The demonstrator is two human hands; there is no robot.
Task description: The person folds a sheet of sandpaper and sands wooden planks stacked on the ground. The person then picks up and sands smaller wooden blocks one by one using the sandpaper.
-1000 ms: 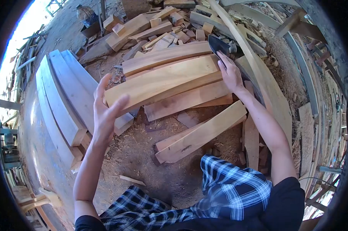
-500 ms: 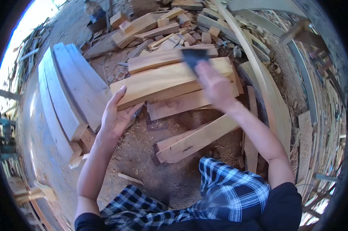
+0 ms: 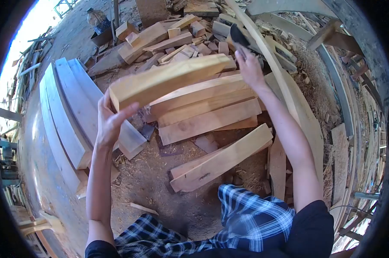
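My left hand (image 3: 109, 122) grips the left end of a thick, slightly curved wooden board (image 3: 173, 79), thumb on the near side. That board is raised and tilted over a stack of similar pieces. In my right hand (image 3: 251, 71) is a dark tool with a flat, broad head (image 3: 238, 35), held out past the board's right end; its exact kind is unclear. Under the raised board lie stacked wooden boards (image 3: 211, 120). Closer to my knees, another light board (image 3: 222, 163) rests on a second one on the ground.
Pale curved boards (image 3: 69, 112) lie to the left. A heap of wood offcuts (image 3: 177, 41) fills the far side. A long wooden strip (image 3: 276, 64) runs along the right, beside a large timber (image 3: 308, 124). Sawdust and chips cover the ground.
My left hand has lifted the board off the stack and shifted it up and left. My right hand has moved the tool off the board, away and to the right.
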